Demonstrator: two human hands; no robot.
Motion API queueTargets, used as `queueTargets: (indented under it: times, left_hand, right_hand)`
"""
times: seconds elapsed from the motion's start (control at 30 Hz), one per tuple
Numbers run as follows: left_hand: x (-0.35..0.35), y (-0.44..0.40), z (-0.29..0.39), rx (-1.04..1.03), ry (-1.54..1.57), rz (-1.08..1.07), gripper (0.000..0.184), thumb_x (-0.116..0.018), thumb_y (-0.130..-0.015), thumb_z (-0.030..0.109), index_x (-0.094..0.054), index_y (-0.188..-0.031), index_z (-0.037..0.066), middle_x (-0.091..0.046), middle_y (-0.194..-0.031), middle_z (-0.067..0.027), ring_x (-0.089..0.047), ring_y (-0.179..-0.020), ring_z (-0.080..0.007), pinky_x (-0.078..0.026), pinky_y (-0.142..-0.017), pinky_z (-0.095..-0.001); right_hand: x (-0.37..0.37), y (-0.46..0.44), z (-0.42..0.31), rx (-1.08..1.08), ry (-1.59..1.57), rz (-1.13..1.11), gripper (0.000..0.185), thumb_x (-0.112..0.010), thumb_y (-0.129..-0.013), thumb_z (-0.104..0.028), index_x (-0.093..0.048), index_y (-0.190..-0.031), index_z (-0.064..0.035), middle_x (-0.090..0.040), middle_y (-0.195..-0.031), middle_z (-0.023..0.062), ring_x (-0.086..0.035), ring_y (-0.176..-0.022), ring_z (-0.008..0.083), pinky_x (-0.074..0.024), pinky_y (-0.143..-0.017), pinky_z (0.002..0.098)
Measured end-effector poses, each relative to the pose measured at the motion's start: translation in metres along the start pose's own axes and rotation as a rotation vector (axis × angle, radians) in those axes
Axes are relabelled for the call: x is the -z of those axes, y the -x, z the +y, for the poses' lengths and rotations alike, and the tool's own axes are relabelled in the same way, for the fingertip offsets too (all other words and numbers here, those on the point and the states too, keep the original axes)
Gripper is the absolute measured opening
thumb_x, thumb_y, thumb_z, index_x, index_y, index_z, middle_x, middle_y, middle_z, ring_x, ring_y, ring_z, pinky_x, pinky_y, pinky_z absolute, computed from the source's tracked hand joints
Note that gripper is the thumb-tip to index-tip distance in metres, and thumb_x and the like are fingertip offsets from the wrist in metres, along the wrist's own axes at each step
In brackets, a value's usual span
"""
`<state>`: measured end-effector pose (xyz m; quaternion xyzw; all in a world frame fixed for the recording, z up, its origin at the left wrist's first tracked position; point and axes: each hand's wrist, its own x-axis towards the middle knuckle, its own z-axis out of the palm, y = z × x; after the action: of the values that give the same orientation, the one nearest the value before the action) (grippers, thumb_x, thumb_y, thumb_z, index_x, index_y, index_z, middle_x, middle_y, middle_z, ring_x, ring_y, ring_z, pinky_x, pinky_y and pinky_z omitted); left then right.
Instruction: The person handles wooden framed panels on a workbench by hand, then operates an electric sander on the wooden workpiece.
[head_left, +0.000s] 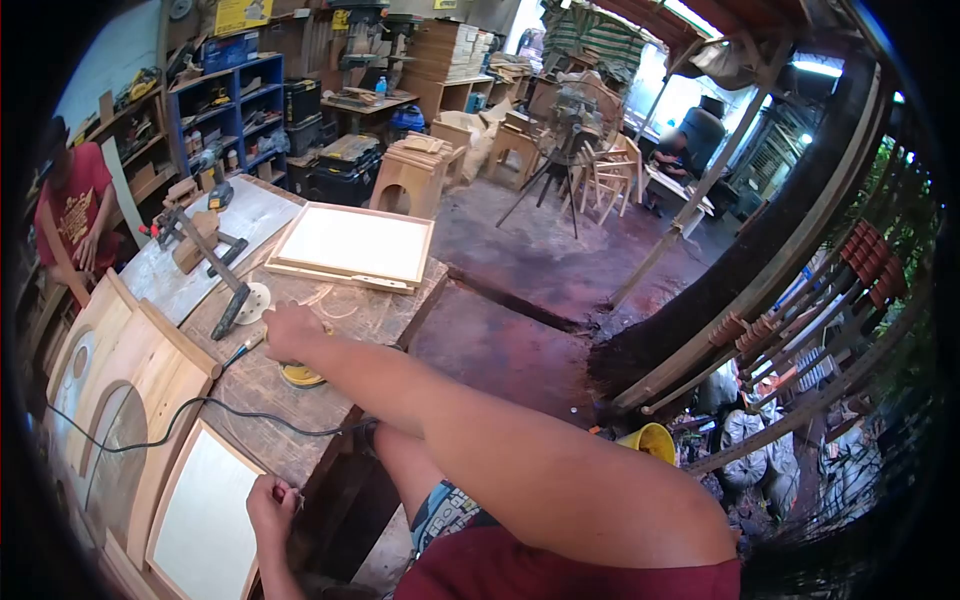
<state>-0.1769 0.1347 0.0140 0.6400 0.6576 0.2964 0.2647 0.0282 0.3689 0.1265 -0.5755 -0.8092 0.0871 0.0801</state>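
My right hand point(293, 334) reaches across the workbench, its fingers bent down and closed beside a round sanding disc point(254, 302). A thin tool with a pale handle and a blue part point(244, 348) lies against those fingers; whether they grip it is hidden. Under my right forearm, partly covered, sits a yellow round-based tool point(303, 376). My left hand point(271, 508) is low at the bench's near edge, fingers pinched on something small that I cannot make out. Just left of it leans a white panel in a wooden frame point(207, 510).
Another framed white panel point(352, 242) lies on the bench point(395, 318). A clamp point(232, 300) and a drill point(220, 195) are farther back. A black cable point(170, 428) crosses an arched wooden piece point(130, 385). One person point(80, 205) stands at left; another point(672, 153) sits far back.
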Motion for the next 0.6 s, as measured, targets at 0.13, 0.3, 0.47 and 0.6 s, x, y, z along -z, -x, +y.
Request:
queueTargets:
  times: [0.13, 0.3, 0.47, 0.6]
  left_hand:
    - [-0.005, -0.005, -0.005, -0.055, 0.001, -0.016, 0.02, -0.081, -0.073, 0.0, -0.061, -0.074, 0.003, -0.06, -0.071, -0.0112, -0.059, -0.063, -0.0236, -0.049, -0.062, -0.0356]
    - [0.003, -0.003, 0.005, -0.119, -0.038, 0.003, 0.021, -0.082, -0.072, 0.0, -0.061, -0.073, 0.003, -0.061, -0.074, -0.0121, -0.06, -0.064, -0.027, -0.049, -0.062, -0.0375]
    - [0.003, 0.001, 0.003, -0.035, -0.06, -0.004, 0.023, -0.083, -0.072, 0.0, -0.06, -0.075, 0.003, -0.06, -0.073, -0.0114, -0.059, -0.064, -0.0256, -0.05, -0.063, -0.0364]
    - [0.006, 0.002, 0.016, -0.01, -0.027, -0.014, 0.023, -0.083, -0.073, -0.001, -0.06, -0.077, 0.003, -0.059, -0.071, -0.0109, -0.059, -0.063, -0.0235, -0.049, -0.062, -0.0355]
  right_hand:
    - [0.002, 0.001, 0.008, -0.037, -0.019, -0.015, 0.049, -0.072, -0.082, -0.027, -0.065, -0.126, -0.008, -0.063, -0.128, 0.0173, -0.06, -0.122, 0.032, -0.0506, -0.101, 0.0426]
    - [0.009, 0.002, -0.001, -0.039, -0.034, -0.001, 0.048, -0.072, -0.083, -0.028, -0.065, -0.126, -0.008, -0.064, -0.128, 0.0174, -0.061, -0.122, 0.0321, -0.0509, -0.101, 0.0432]
    - [0.007, 0.006, 0.001, -0.029, -0.039, 0.0, 0.047, -0.071, -0.083, -0.027, -0.064, -0.126, -0.0082, -0.064, -0.127, 0.0167, -0.061, -0.122, 0.0308, -0.0513, -0.1, 0.0433]
    - [0.007, 0.006, 0.003, -0.031, -0.038, -0.001, 0.047, -0.071, -0.083, -0.027, -0.065, -0.125, -0.0083, -0.064, -0.127, 0.0165, -0.061, -0.121, 0.0307, -0.0514, -0.1, 0.0435]
